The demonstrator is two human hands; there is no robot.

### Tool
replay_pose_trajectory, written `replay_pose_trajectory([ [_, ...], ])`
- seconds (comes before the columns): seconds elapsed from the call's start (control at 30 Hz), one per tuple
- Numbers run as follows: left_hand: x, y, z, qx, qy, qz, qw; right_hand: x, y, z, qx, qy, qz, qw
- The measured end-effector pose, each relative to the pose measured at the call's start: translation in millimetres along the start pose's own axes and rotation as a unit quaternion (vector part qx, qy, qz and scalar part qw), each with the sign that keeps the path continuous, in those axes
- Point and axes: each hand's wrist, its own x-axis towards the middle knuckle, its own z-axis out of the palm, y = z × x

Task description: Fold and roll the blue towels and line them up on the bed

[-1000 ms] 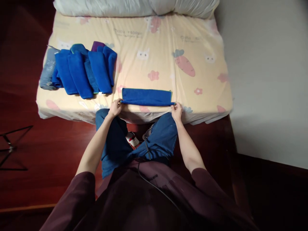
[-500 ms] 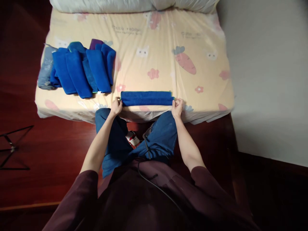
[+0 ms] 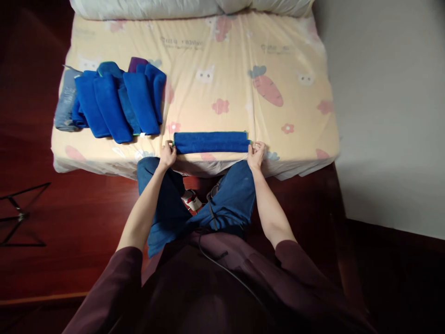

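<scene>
A blue towel (image 3: 211, 143), folded into a long narrow strip with a thin green edge, lies flat along the front of the bed. My left hand (image 3: 168, 154) pinches its left end, fingers closed at the corner. At the opposite end my right hand (image 3: 256, 155) grips the lower right corner, where one layer sticks out a little past the layer behind it. To the left of the strip lies a pile of folded blue towels (image 3: 110, 106), overlapping each other, with a purple cloth (image 3: 137, 64) at the back and a grey-blue cloth (image 3: 66, 104) at the left side.
The bed (image 3: 222, 88) has a yellow sheet with carrots, flowers and cat faces. A pale quilt (image 3: 187, 8) lies across its far side. A grey-white wall (image 3: 385, 116) stands at the right. Black stand legs (image 3: 22, 215) rest on the red-brown floor (image 3: 86, 222) at the left.
Almost nothing differs. Both hands stay at the ends of the folded towel, and the view has shifted very slightly.
</scene>
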Motion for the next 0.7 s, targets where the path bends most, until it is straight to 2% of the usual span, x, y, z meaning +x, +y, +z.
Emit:
replay_pose_trajectory([
  [0.13,0.5,-5.4,2.2,-0.004,0.002,0.006,1.0,-0.6,-3.2,-0.8,-0.012,-0.002,0.011,1.0],
  [0.23,-3.3,-4.3,-1.2,0.015,0.022,0.037,0.999,-5.6,-8.3,-5.5,-0.035,0.018,0.01,0.999],
  [0.37,-16.4,10.0,-13.6,0.085,0.056,0.139,0.985,-17.4,-18.5,-16.8,-0.121,0.065,-0.079,0.987],
  [0.43,-22.9,18.9,-17.5,0.116,0.012,0.198,0.973,-21.6,-25.4,-21.7,-0.157,0.04,-0.13,0.978],
  [0.53,-26.7,25.9,-15.5,0.155,-0.078,0.253,0.952,-22.4,-35.0,-24.4,-0.167,-0.034,-0.172,0.97],
  [0.6,-24.9,25.1,-10.2,0.172,-0.101,0.257,0.946,-19.8,-38.9,-23.1,-0.159,-0.085,-0.181,0.967],
  [0.7,-18.8,20.8,-1.5,0.189,-0.104,0.243,0.946,-13.9,-40.3,-18.0,-0.154,-0.131,-0.179,0.963],
])
